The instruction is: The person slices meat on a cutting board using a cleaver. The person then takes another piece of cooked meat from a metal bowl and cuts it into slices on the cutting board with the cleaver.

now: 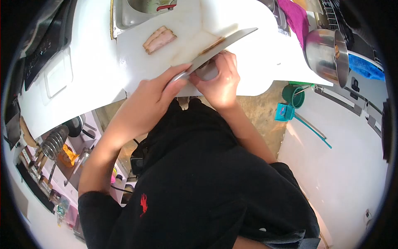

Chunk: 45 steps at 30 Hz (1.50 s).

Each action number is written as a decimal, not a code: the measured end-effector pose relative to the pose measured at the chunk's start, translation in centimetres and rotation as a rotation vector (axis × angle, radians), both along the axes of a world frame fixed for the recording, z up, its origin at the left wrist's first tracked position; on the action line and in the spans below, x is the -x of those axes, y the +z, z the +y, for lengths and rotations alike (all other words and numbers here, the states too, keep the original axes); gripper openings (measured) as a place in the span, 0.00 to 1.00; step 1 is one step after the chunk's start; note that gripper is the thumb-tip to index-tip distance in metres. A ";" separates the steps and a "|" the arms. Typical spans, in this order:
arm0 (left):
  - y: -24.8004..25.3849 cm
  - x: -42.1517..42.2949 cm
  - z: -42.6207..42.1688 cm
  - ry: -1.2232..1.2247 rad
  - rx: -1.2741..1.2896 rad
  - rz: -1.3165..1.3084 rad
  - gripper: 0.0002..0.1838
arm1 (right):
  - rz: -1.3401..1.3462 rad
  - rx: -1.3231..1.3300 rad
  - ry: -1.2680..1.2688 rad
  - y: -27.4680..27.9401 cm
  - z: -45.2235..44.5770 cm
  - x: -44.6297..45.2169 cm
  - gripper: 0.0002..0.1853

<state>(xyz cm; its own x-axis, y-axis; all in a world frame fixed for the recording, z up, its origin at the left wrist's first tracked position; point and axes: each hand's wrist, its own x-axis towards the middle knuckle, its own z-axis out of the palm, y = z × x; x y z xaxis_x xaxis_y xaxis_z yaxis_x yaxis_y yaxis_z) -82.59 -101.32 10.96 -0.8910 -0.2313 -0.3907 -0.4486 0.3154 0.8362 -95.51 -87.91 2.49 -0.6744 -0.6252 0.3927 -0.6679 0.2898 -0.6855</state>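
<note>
My left hand [153,93] is closed round the handle of a kitchen knife [226,42]. Its long blade slants up and right over a white cutting board [182,20], with a brown streak along its far side. My right hand [222,79] sits close beside the blade, fingers curled, its fingertips near the metal. Between those fingers and the blade is a small dark and pale thing, mostly hidden, that I cannot make out. Farther up the board lies a piece of cooked meat [160,40] with browned edges, apart from both hands.
Behind the board is a metal sink [124,16] with a red-handled tool [166,7]. At right stand a steel pot [321,54], a magenta cloth [295,16] and a blue cloth [365,67]. Below are a green bucket [293,97] and dustpan [284,112]. Utensils hang at left.
</note>
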 end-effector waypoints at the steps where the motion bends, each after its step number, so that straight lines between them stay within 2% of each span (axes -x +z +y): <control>1: 0.0 1.0 0.1 -0.013 -0.007 0.017 0.22 | 0.010 -0.002 -0.005 -0.1 0.0 0.0 0.22; 5: -0.2 0.3 0.4 0.013 0.009 0.032 0.22 | -0.035 -0.041 0.006 -0.2 0.3 0.1 0.23; 10: 1.2 -3.1 -0.1 0.043 0.004 -0.160 0.22 | -0.127 -0.081 0.004 0.5 0.8 0.5 0.24; 11: 1.0 -3.7 0.0 0.058 -0.001 -0.161 0.23 | -0.173 -0.014 0.025 0.5 1.2 1.0 0.22; 15: 0.2 -5.3 1.3 0.104 0.270 -0.005 0.25 | -0.376 0.276 0.037 2.4 3.3 5.4 0.14; 17: 0.4 -5.7 1.5 0.087 0.376 0.011 0.25 | -0.147 0.224 0.099 5.6 2.4 9.0 0.12; 20: 1.7 -5.6 1.5 -0.040 0.425 -0.148 0.27 | -0.011 -0.167 0.582 11.3 -1.2 10.3 0.12; 22: 2.1 -5.8 1.9 -0.086 0.466 -0.160 0.27 | 0.057 -0.356 0.861 11.7 -3.2 10.1 0.12; 25: 2.4 -6.5 2.4 -0.091 0.464 -0.152 0.27 | -0.173 -0.788 0.913 12.3 -5.3 9.1 0.10; 29: 2.9 -7.2 3.0 -0.064 0.424 -0.203 0.27 | -0.014 -0.842 0.973 11.3 -6.7 8.0 0.11; 32: 2.2 -8.0 3.5 0.009 0.428 -0.150 0.27 | -0.057 -0.838 1.026 10.9 -8.1 7.6 0.11; 35: 1.9 -8.7 3.7 0.061 0.423 -0.142 0.27 | -0.097 -0.722 1.001 9.1 -9.0 8.4 0.11; 38: 1.9 -9.0 3.8 0.087 0.403 -0.171 0.27 | 0.006 -0.740 1.035 9.4 -9.9 9.1 0.10; 40: 2.2 -9.0 3.9 0.087 0.377 -0.235 0.26 | -0.063 -0.708 0.999 9.3 -10.5 9.9 0.08; 42: 0.8 -9.6 4.0 0.158 0.399 -0.080 0.25 | -0.100 -0.655 0.865 9.0 -10.7 11.3 0.07; 43: -0.1 -10.0 4.1 0.194 0.411 -0.001 0.25 | -0.078 -0.444 0.789 8.3 -10.5 12.1 0.07; 45: -1.7 -10.0 3.7 0.354 0.333 0.236 0.23 | -0.203 -0.404 0.519 7.9 -9.7 13.4 0.09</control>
<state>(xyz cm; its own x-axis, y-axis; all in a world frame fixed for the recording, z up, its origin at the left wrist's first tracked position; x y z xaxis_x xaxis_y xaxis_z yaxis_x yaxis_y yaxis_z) -72.61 -97.62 9.30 -0.7910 -0.6102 -0.0440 -0.3875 0.4441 0.8079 -108.86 -97.66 10.35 -0.2834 -0.9581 -0.0414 -0.6594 0.2260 -0.7170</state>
